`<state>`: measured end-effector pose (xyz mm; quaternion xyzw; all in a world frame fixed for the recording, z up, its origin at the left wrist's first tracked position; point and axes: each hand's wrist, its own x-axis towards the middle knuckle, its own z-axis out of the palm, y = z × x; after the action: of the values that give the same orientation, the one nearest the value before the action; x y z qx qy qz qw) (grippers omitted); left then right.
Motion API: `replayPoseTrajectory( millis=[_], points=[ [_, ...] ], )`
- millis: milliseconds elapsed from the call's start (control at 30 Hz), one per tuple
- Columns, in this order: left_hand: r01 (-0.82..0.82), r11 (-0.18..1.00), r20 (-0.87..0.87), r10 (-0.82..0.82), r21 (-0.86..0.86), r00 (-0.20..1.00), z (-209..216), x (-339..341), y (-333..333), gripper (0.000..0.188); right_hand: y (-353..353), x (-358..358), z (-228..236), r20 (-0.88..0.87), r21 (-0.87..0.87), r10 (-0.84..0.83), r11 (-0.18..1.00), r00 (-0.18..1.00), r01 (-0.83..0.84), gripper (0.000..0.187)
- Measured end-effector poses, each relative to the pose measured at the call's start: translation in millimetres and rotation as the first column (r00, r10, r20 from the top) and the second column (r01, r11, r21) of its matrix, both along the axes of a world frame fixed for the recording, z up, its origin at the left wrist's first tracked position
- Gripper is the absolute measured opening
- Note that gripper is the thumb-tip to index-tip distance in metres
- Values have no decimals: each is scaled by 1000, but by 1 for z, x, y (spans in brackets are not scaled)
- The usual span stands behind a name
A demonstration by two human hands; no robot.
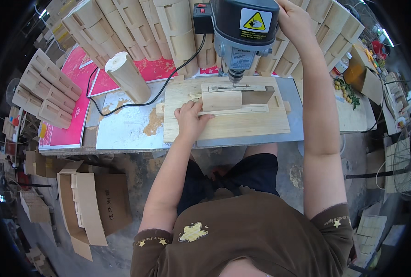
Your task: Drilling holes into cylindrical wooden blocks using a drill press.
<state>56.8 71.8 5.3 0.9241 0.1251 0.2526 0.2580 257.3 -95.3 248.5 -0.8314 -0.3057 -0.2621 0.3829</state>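
A pale wooden block with a rounded side lies in a wooden jig under a bench drill press. My left hand is at the block's left end, fingers bent against it and thumb stretched along the jig. Just above the slotted upper edge of the block is the drill chuck; whether the bit touches wood is too small to tell. My right hand is raised and curled at the right side of the drill head, which hides what its fingers grip.
Stacked wooden pieces line the back of the bench, with more stacks at the left. One wooden cylinder stands left of a black cable. An open cardboard box sits on the floor at lower left.
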Motion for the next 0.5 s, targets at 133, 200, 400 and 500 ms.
replayPoseTrajectory(
  millis=[133,200,400,500],
  points=[
    [0,1000,2,0,13,1000,0,2,1,43,-31,-37,-7,196,-192,-135,966,971,173,28],
    [4,1000,2,-4,5,1000,1,2,2,43,-40,-71,-17,140,-151,-68,984,988,89,15],
    [-11,999,29,10,31,1000,0,-2,4,42,-42,-103,-79,172,165,65,982,983,-94,11],
    [-11,999,44,9,48,999,-5,0,1,39,-43,-107,-94,194,251,54,962,980,-103,9]
  ],
)
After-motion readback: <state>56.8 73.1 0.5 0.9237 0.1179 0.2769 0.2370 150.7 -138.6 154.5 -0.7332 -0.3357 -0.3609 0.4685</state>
